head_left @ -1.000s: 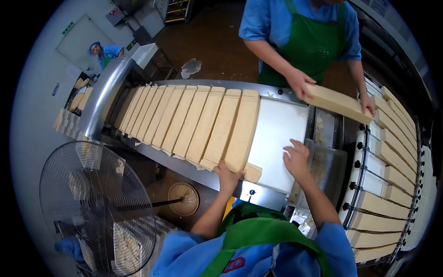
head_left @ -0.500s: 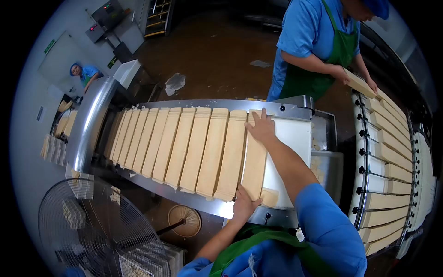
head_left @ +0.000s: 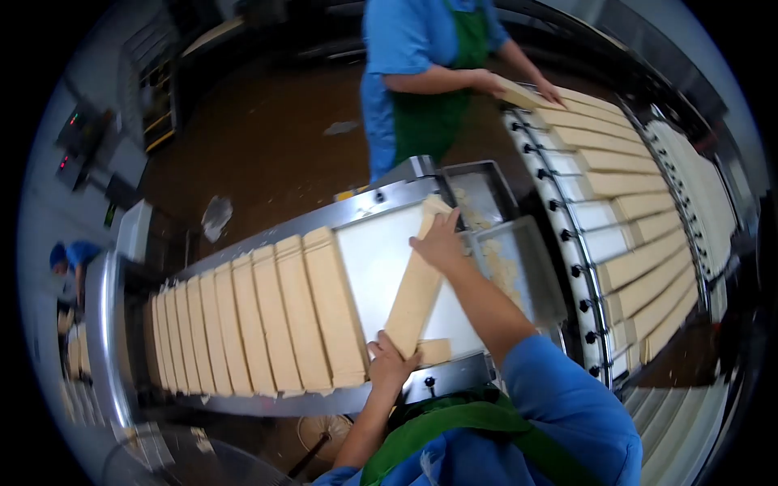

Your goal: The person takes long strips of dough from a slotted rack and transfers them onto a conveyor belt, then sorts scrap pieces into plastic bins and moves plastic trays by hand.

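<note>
Long pale strip (head_left: pixel 415 296), held near both ends, slants across the white belt (head_left: pixel 369 247)

The left hand (head_left: pixel 392 366) is closed around the strip's near end, thumb to one side and fingers to the other. The right hand (head_left: pixel 438 242) spans the far end in the same way, so the grip is clamped on the strip at two points. Whether its underside touches the belt or is slightly lifted, I cannot tell. A small loose piece (head_left: pixel 435 351) lies just beside the near end, and a row of similar strips (head_left: pixel 324 304) lies side by side on the left, with bare belt between.

The strip looks like soft, layered sheet dough: probably moderate in weight, limp rather than stiff, and easy to dent or tear. Its matt surface suggests little slip, though the layers could slide over one another. Long and narrow, it would likely sag if taken by one end alone. The best hold seems to be near both ends, palms broad across the edges, with fingers beneath and light pressure. Across the way, a co-worker (head_left: pixel 429 89) has both hands on another strip (head_left: pixel 519 95).
</note>
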A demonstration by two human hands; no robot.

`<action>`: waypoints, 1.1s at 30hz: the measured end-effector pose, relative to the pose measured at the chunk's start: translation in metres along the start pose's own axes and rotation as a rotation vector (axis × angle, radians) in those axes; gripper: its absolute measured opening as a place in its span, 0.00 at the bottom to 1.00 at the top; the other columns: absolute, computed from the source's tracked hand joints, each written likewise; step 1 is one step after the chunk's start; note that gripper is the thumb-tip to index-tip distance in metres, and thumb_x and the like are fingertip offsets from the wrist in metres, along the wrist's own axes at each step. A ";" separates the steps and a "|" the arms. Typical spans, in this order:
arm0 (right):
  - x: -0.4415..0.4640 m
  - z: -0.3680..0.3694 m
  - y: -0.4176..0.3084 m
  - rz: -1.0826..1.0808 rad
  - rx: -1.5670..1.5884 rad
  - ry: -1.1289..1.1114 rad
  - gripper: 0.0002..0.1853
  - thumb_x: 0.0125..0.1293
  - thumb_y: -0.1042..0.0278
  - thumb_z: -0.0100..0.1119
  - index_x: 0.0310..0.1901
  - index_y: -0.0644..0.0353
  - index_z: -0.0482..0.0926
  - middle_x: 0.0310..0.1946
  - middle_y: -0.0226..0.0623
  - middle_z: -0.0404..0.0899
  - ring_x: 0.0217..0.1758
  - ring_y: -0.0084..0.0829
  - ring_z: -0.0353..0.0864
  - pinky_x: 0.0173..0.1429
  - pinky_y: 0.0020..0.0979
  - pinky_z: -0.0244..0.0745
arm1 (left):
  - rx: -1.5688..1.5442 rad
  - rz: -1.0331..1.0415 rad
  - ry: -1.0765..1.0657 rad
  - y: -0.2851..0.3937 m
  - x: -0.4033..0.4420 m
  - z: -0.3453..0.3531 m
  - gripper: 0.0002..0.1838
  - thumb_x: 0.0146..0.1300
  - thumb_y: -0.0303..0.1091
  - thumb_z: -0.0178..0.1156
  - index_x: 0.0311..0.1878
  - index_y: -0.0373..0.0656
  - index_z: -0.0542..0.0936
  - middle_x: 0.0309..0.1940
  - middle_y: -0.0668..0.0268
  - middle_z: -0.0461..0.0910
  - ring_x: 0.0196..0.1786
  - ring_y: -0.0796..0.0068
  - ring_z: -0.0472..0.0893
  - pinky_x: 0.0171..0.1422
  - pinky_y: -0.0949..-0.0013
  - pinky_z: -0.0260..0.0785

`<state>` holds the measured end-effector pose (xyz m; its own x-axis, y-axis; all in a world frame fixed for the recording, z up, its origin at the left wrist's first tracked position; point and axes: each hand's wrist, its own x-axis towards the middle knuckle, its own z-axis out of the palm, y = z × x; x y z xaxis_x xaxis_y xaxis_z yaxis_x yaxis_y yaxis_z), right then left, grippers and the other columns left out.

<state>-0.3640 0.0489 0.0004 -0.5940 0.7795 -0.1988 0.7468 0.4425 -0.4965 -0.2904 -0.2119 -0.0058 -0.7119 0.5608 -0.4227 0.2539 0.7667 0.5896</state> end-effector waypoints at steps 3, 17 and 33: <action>-0.006 -0.020 0.036 0.127 0.142 0.075 0.49 0.46 0.48 0.68 0.65 0.67 0.54 0.71 0.65 0.41 0.72 0.56 0.53 0.66 0.48 0.65 | 0.044 -0.069 0.190 0.024 0.007 0.012 0.46 0.46 0.46 0.72 0.62 0.35 0.56 0.53 0.39 0.62 0.47 0.36 0.74 0.53 0.48 0.71; -0.030 -0.255 0.295 0.560 0.398 0.703 0.39 0.55 0.43 0.57 0.60 0.66 0.63 0.56 0.58 0.67 0.54 0.58 0.73 0.58 0.50 0.70 | -0.233 0.733 0.327 0.247 0.048 0.092 0.42 0.49 0.24 0.67 0.68 0.39 0.60 0.67 0.48 0.58 0.70 0.46 0.55 0.74 0.56 0.49; 0.055 -0.324 0.472 0.609 -0.049 0.251 0.38 0.63 0.43 0.39 0.65 0.67 0.65 0.68 0.53 0.62 0.73 0.49 0.54 0.73 0.47 0.44 | -0.478 0.797 -0.115 0.333 0.103 0.164 0.41 0.57 0.21 0.64 0.73 0.44 0.56 0.66 0.53 0.65 0.63 0.58 0.73 0.63 0.64 0.68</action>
<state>0.0528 0.4448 0.0286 0.0224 0.9740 -0.2256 0.9435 -0.0952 -0.3175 -0.1724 0.1525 0.0342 -0.3682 0.9125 0.1780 0.3249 -0.0531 0.9443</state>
